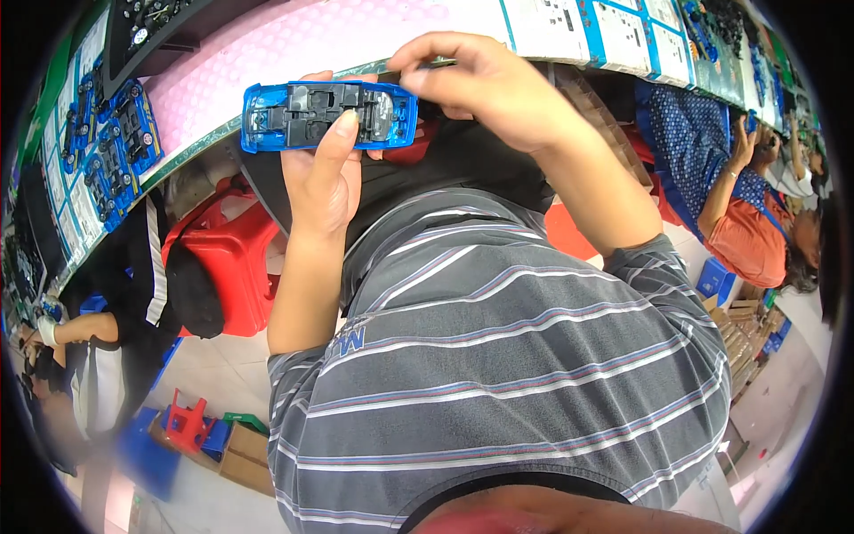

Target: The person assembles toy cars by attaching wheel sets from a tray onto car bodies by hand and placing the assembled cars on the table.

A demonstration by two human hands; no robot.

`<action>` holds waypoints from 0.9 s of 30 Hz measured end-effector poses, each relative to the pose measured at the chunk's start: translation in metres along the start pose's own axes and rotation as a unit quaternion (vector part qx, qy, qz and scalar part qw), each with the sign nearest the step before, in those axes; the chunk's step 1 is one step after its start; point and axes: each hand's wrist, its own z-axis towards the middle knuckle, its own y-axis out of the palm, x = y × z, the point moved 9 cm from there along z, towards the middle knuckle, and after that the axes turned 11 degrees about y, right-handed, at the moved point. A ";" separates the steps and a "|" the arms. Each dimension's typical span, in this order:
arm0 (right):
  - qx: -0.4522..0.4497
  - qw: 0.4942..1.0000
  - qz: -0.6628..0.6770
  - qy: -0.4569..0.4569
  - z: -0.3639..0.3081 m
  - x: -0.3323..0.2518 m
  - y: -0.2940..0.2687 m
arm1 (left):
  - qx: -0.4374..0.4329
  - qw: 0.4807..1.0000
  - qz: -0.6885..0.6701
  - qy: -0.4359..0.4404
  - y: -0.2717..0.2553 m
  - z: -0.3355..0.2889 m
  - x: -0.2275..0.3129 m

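My left hand (325, 182) grips a blue toy car body (264, 136) from below, its thumb pressed on the black interior part (309, 114) set in the shell. The car body lies level, its open inside turned up, just off the near edge of the bench. By the right end of the car my right hand (480, 84) is closed, fingers curled and thumb bent toward the index finger. A small dark bit shows among those fingers, too little of it to name.
Several blue toy car bodies with wheels (120, 151) lie on the bench at left. A black bin (165, 31) holds small parts beyond a pink bubble-wrap sheet (267, 53). Red stools (233, 267) stand beside me. Co-workers sit at left and right (743, 222).
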 end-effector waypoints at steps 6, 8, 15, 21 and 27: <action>0.055 0.976 -0.211 -0.025 -0.003 -0.002 0.007 | 0.000 0.999 0.042 -0.010 -0.001 -0.002 -0.002; 0.048 0.969 -0.243 -0.022 -0.004 -0.006 0.007 | -0.006 0.999 0.038 0.002 0.004 -0.001 -0.002; 0.028 0.972 -0.231 0.025 0.000 0.005 0.004 | -0.027 0.997 0.076 0.003 0.010 -0.005 -0.002; 0.020 0.966 -0.257 0.015 0.001 0.014 0.008 | -0.004 0.996 0.086 -0.004 0.004 -0.011 -0.007; -0.072 0.996 -0.056 0.025 -0.010 0.000 0.010 | -0.007 0.995 0.102 0.001 -0.003 -0.006 -0.001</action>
